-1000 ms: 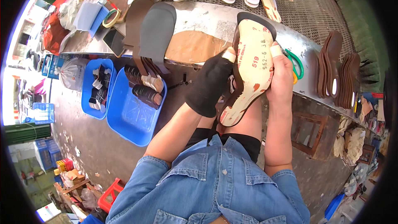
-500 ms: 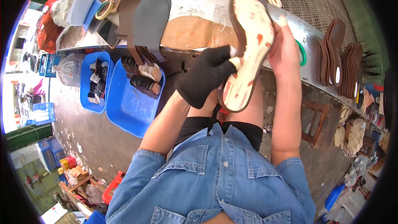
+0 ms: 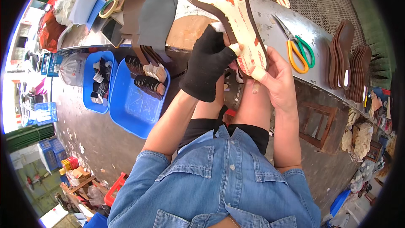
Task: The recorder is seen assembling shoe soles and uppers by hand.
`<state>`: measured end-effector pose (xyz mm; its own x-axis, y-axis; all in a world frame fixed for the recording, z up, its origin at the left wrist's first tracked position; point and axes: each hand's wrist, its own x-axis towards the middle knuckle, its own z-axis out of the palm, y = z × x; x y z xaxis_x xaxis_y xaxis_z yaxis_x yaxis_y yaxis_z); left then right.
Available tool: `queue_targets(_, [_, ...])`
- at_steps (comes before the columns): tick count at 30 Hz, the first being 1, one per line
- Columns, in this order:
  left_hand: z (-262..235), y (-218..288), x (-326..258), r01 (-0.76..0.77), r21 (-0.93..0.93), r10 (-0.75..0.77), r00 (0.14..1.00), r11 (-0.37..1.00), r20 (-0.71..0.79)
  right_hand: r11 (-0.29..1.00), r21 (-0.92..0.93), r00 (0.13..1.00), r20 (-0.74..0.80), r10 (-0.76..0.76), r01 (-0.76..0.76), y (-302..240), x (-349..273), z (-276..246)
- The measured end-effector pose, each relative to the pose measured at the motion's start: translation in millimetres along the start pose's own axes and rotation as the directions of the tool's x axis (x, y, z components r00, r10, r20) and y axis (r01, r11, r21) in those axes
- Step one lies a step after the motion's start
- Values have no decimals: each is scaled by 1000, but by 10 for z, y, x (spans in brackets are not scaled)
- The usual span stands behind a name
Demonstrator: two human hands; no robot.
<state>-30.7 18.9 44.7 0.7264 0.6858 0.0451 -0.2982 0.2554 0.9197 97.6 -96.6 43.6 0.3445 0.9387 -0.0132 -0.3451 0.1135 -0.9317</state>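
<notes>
A shoe insole, cream-coloured with red marks and a dark brown edge, is held up over my lap and the bench's front edge. My left hand, in a black fingerless glove, grips its left edge near the narrow end, thumb on the cream face. My bare right hand pinches the narrow end from the right, thumb on top. Some fingers of both hands are hidden behind the insole. To the right on the metal bench lie scissors with one yellow and one green handle, apart from my hands.
Grey and brown sole-shaped pieces lie on the bench's left side, by a brown sheet. Brown insoles stand stacked at the right. Two blue bins with dark pieces sit below left. A wooden frame is under the bench.
The insole has tilted, its wide end swinging up and left. My right hand has slid down to the narrow end, uncovering the scissors. My left hand has moved slightly up and right.
</notes>
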Motion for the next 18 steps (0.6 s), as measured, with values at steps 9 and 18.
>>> queue_targets(9, [-18, -121, -93, 36, 15, -37, 997, 999, 68, 998, -29, 997, -42, 63, -64, -62, 38, -125])
queue_targets(18, [-115, -175, -89, 225, -134, -198, 962, 965, 187, 659, -704, 923, -12, -384, 265, -26, 13, -117])
